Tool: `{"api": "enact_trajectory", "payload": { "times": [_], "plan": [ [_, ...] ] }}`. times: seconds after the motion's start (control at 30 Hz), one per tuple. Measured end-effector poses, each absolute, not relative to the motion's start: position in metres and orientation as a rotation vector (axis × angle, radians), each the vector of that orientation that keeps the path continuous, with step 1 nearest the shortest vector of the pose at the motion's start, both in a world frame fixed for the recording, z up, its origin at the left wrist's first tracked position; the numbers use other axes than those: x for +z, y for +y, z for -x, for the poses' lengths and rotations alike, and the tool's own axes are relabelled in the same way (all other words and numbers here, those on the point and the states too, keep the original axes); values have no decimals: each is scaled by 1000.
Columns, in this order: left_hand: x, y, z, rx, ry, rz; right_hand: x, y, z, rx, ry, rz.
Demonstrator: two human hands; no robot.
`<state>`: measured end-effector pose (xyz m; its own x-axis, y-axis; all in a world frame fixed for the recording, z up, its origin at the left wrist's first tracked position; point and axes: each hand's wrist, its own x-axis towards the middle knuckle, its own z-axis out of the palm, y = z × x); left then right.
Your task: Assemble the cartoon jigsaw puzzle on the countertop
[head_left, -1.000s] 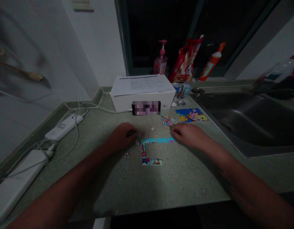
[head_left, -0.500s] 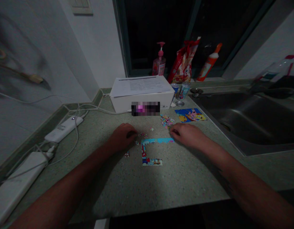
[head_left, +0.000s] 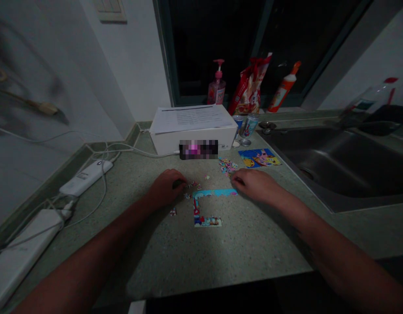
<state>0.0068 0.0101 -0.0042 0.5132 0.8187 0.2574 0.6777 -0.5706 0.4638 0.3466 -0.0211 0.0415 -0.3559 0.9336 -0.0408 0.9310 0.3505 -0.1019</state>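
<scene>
On the counter lies a partly joined jigsaw puzzle point(head_left: 217, 192), a strip along the top, left side and part of the bottom. My right hand point(head_left: 252, 183) rests at the strip's top right end, fingers curled together; whatever they pinch is too small to make out. To the left, my left hand point(head_left: 167, 185) is closed beside a few loose puzzle pieces point(head_left: 192, 185), its fingertips touching or almost touching them. A heap of small puzzle pieces point(head_left: 228, 166) lies beyond my right hand. Behind it sits a blue picture card point(head_left: 260, 158) with cartoon figures.
A white box point(head_left: 193, 139) with a paper sheet on top stands at the back, a phone-like device with a blurred screen before it. Cans point(head_left: 250, 125) stand beside the box. At right is a steel sink point(head_left: 322, 174); at left, white power strips point(head_left: 85, 178) and cables.
The view has shifted very slightly. Both hands stay in the same places beside the puzzle, and no piece has visibly moved.
</scene>
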Motion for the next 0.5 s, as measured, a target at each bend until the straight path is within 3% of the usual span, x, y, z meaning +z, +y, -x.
{"api": "enact_trajectory", "payload": {
  "times": [0.5],
  "plan": [
    [-4,10,-8,668,1262,-2439,42,-21,-347,183,-2574,1746]
  ]
}}
